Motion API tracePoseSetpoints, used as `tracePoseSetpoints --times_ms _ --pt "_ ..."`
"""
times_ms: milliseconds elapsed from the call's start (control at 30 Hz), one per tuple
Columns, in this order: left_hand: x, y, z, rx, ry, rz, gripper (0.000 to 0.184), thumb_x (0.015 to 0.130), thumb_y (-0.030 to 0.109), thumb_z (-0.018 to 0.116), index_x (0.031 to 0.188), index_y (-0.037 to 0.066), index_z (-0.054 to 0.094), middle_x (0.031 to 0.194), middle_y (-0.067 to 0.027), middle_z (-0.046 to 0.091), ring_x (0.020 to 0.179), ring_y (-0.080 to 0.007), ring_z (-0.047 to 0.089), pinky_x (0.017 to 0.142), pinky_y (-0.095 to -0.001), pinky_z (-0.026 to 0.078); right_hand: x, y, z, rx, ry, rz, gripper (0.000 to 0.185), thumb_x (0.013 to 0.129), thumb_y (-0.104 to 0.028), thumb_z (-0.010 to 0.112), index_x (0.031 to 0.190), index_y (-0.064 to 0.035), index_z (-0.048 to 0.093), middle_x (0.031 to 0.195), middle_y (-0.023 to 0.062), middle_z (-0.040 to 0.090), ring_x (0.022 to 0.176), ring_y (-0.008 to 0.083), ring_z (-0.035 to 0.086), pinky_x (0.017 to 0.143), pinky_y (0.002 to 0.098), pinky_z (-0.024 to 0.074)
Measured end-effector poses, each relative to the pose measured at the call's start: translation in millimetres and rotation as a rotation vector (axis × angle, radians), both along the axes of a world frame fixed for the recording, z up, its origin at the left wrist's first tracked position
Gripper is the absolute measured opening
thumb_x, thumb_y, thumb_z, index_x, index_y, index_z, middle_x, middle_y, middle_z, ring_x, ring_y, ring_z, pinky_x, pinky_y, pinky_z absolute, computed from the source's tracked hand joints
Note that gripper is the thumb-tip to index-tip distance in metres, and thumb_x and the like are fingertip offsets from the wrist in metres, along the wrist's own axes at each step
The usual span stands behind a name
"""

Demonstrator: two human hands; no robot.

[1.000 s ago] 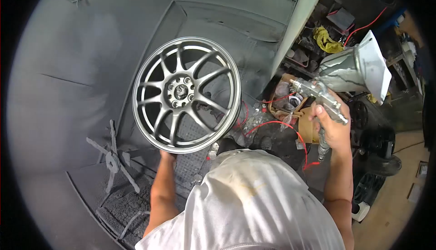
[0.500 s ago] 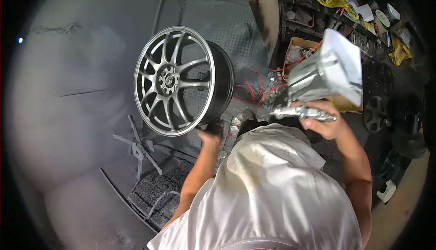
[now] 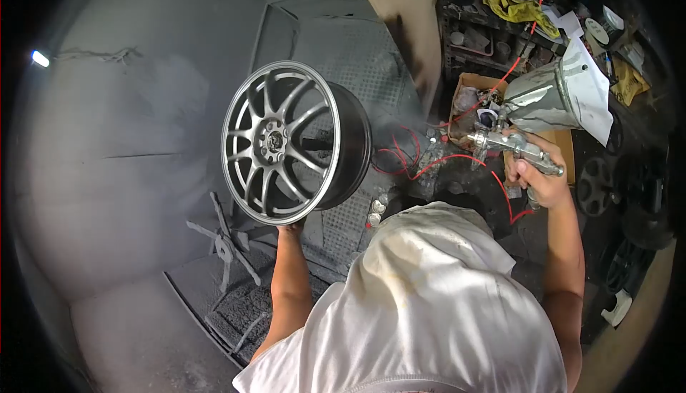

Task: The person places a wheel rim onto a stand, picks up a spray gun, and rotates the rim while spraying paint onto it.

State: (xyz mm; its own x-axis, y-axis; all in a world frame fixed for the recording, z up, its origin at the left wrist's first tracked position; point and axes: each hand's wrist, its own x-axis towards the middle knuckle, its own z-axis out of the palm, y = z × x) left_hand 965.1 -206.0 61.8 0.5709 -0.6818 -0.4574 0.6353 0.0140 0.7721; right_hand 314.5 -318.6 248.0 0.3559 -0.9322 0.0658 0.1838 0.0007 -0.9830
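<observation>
A silver multi-spoke car wheel (image 3: pixel 314 116) stands raised, its spoked face turned left toward the booth wall. At its lower rim is my left hand (image 3: pixel 291 226), close against or touching the edge, with the fingers hidden behind the wheel. My right hand (image 3: pixel 544 178) is wrapped round the handle of a metal spray gun (image 3: pixel 516 148), off to the right of the wheel. The gun's nozzle points left, toward the wheel, and a faint mist shows in front of it. A paint cup (image 3: pixel 537 96) with white paper around its top sits on the gun.
A red air hose (image 3: pixel 457 156) loops across the floor to the gun. A grey stand with several arms (image 3: pixel 225 246) is at lower left. Behind the gun are a cardboard box (image 3: pixel 464 96) and a cluttered shelf (image 3: pixel 471 18). Dark wheel covers (image 3: pixel 594 186) lie at right.
The spray gun has moved right, away from the wheel, and the cup has shifted with it. My left hand has moved left along the lower rim. The wheel's spokes have turned.
</observation>
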Motion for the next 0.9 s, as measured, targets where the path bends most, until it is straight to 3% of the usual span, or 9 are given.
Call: tracePoseSetpoints --times_ms 267,500,567,633,700,767,800,867,900 --pt "7.7 -3.8 5.3 0.051 0.029 0.008 0.058 0.107 0.053 0.038 0.144 0.011 0.053 0.145 -0.0118 0.058 0.131 -0.0355 0.058 0.108 -0.0564 0.051 17.3 3.7 18.7 0.060 0.120 -0.083 0.066 0.092 -0.032 0.074 0.141 0.0080 0.054 0.076 0.0064 0.062 0.063 0.0104 0.057 0.053 0.0221 0.0413" --pt "18.5 31.4 -0.9 0.185 0.202 0.137 0.056 0.108 0.052 0.041 0.133 0.006 0.061 0.134 -0.0148 0.065 0.122 -0.0352 0.064 0.106 -0.0530 0.054 77.6 36.2 73.2 -0.134 0.320 -0.152 0.063 0.096 -0.031 0.070 0.144 0.0069 0.053 0.082 0.0032 0.062 0.064 0.0070 0.054 0.056 0.0214 0.0411" --pt "13.5 47.5 -12.8 0.165 0.242 0.102 0.053 0.108 0.048 0.040 0.130 0.005 0.062 0.129 -0.0165 0.067 0.115 -0.0348 0.066 0.101 -0.0526 0.055 101.3 50.7 83.2 -0.214 0.396 -0.301 0.064 0.096 -0.032 0.070 0.145 0.0066 0.052 0.083 0.0028 0.062 0.063 0.0063 0.054 0.056 0.0213 0.0409" --pt "2.9 54.3 -17.9 0.132 0.265 0.067 0.050 0.109 0.043 0.037 0.129 0.004 0.062 0.128 -0.0156 0.066 0.117 -0.0331 0.064 0.103 -0.0523 0.052 130.1 58.6 104.2 -0.200 0.399 -0.264 0.065 0.096 -0.032 0.070 0.145 0.0064 0.052 0.083 0.0025 0.062 0.063 0.0063 0.053 0.056 0.0214 0.0407" --pt "-1.6 71.0 -26.9 0.180 0.244 -0.008 0.046 0.108 0.040 0.037 0.127 0.007 0.062 0.128 -0.0107 0.067 0.113 -0.0260 0.064 0.097 -0.0456 0.051 166.4 76.0 135.5 -0.163 0.413 -0.228 0.062 0.096 -0.031 0.071 0.143 0.0065 0.055 0.080 0.0015 0.062 0.060 0.0060 0.053 0.055 0.0213 0.0402" --pt "8.4 91.2 -77.6 0.150 0.253 -0.170 0.039 0.106 0.037 0.039 0.125 0.013 0.063 0.127 -0.0039 0.067 0.111 -0.0195 0.063 0.089 -0.0388 0.051 203.5 88.1 155.4 -0.190 0.422 -0.152 0.061 0.096 -0.032 0.071 0.140 0.0065 0.057 0.078 0.0010 0.062 0.060 0.0062 0.053 0.054 0.0215 0.0397" --pt "2.9 96.5 -80.9 0.145 0.277 -0.265 0.035 0.105 0.036 0.044 0.124 0.014 0.064 0.121 -0.0043 0.069 0.104 -0.0210 0.065 0.086 -0.0389 0.052 221.5 90.3 164.0 -0.196 0.417 -0.086 0.060 0.095 -0.033 0.072 0.138 0.0065 0.060 0.076 0.0005 0.062 0.059 0.0064 0.053 0.054 0.0217 0.0393" --pt "-20.1 103.0 -67.5 0.399 0.073 -0.360 0.035 0.103 0.036 0.050 0.122 0.012 0.065 0.111 -0.0082 0.071 0.093 -0.0230 0.067 0.082 -0.0379 0.053 246.0 95.0 189.2 -0.075 0.430 0.089 0.056 0.088 -0.030 0.078 0.130 0.0053 0.066 0.080 0.0037 0.068 0.073 0.0124 0.061 0.076 0.0282 0.0476" --pt "-19.6 115.3 -95.4 0.400 0.024 -0.434 0.034 0.101 0.035 0.053 0.120 0.009 0.066 0.108 -0.0095 0.072 0.089 -0.0235 0.067 0.080 -0.0377 0.054 253.7 94.3 198.8 -0.043 0.497 0.177 0.055 0.085 -0.028 0.080 0.127 0.0049 0.069 0.083 0.0057 0.071 0.084 0.0157 0.065 0.089 0.0319 0.0492"
